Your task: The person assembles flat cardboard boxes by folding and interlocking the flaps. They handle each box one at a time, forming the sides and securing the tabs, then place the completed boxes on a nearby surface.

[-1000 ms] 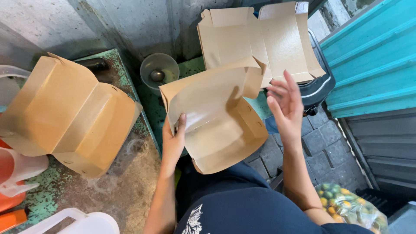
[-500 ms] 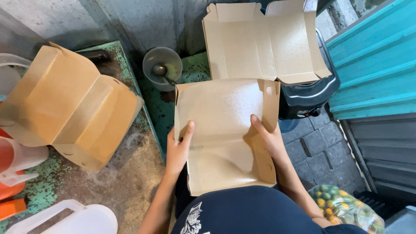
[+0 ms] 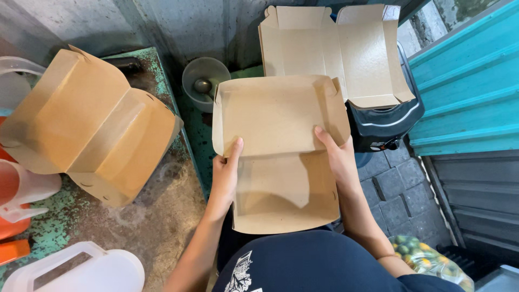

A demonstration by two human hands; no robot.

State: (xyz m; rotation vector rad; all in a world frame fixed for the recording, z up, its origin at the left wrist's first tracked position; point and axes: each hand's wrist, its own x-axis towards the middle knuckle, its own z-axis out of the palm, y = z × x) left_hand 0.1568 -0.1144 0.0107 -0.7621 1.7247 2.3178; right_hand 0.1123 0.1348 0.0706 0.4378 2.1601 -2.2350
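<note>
Holding open brown cardboard box (image 3: 278,157): left hand (image 3: 224,176), right hand (image 3: 338,157) at sides.

Both hands are on an open brown cardboard box (image 3: 278,157), left hand (image 3: 224,176) gripping its left edge, right hand (image 3: 338,157) on the right edge, thumbs inside. Another unfolded box (image 3: 330,48) lies just beyond, a folded one (image 3: 89,127) sits on the rusty green table (image 3: 157,216) to the left.

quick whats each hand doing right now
Left hand: closed on the left edge of the open cardboard box.
Right hand: closed on the same box's right edge.
</note>
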